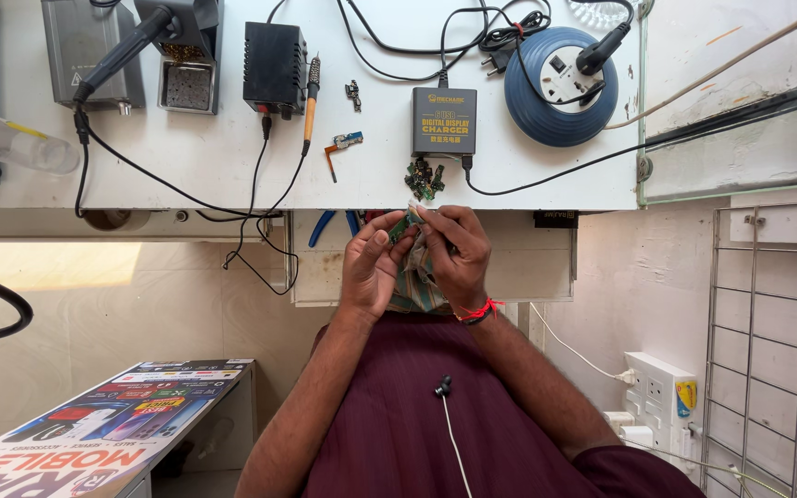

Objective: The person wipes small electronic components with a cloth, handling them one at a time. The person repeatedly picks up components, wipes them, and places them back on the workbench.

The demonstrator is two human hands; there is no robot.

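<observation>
White bench (pixel 214 157) edge crowded with a grey charger box (pixel 443 121), blue cable reel (pixel 553 88), soldering iron (pixel 309 103) and a loose board pile (pixel 424 178) just above both hands, left hand (pixel 373 267) and right hand (pixel 454 254) pinching a small green circuit board (pixel 402 224) over striped cloth (pixel 417 277), board mostly hidden, axis unclear.

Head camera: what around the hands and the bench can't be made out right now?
- Small green circuit board, head view: mostly covered by the fingertips of the left hand and right hand.
- Striped cloth: hidden between the palms.
- Blue-handled pliers: jaws hidden under the white bench edge.
- Loose board pile: parts too small to identify.
</observation>
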